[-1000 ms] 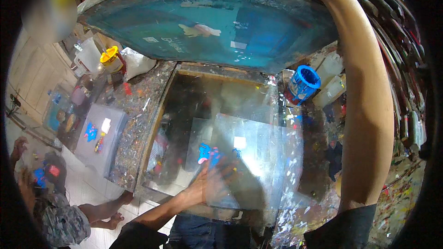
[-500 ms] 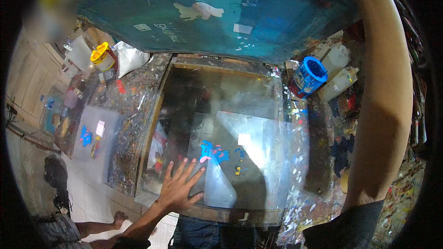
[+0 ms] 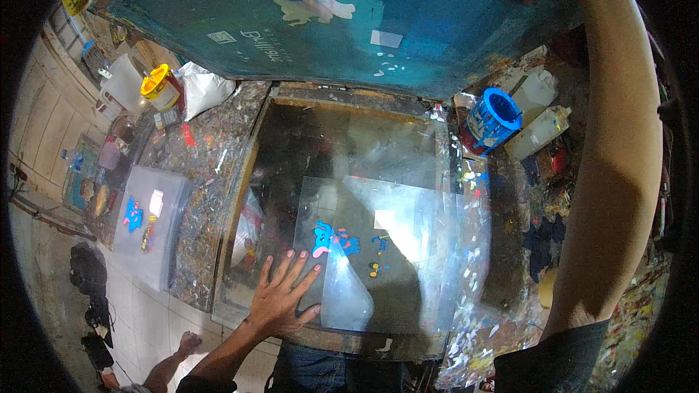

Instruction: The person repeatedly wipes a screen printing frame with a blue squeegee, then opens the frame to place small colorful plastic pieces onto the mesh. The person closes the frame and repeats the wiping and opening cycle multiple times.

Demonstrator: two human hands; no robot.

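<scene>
On glass: one hand, one clear sheet

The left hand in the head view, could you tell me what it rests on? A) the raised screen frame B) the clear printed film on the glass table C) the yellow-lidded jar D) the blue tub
B: the left hand lies flat, fingers spread, on the clear printed film on the glass table, apart from the blue tub.
</scene>
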